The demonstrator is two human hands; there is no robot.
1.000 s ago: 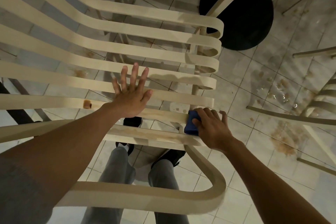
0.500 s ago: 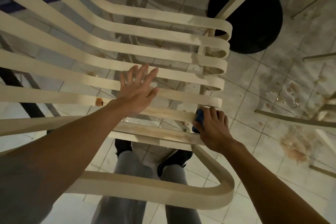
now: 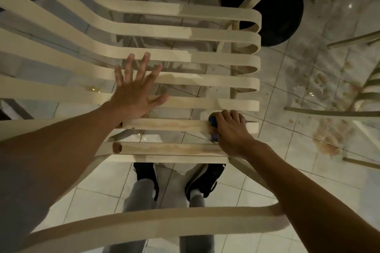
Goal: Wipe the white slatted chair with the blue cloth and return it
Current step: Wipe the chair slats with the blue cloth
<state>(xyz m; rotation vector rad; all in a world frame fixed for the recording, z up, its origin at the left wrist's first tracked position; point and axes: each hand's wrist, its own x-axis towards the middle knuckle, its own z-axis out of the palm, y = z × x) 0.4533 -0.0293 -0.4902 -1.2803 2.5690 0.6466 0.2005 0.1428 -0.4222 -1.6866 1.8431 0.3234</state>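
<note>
The white slatted chair (image 3: 185, 33) fills the view from above, its seat slats running left to right. Brown stains streak the two nearest slats. My left hand (image 3: 135, 92) lies flat on the middle slats with fingers spread, holding nothing. My right hand (image 3: 230, 129) is closed over the blue cloth (image 3: 213, 124), pressing it on the right end of a stained near slat. Only a small edge of the cloth shows beside my fingers.
A black round base (image 3: 273, 8) stands on the tiled floor beyond the chair's right side. Brown spill marks (image 3: 327, 141) stain the floor at right. Parts of another slatted chair (image 3: 368, 92) show at the right edge. My feet (image 3: 203, 181) are under the seat.
My right hand with the cloth has slid right and up along the slat toward its end. My left hand has shifted slightly up the seat. The view has tilted a little.
</note>
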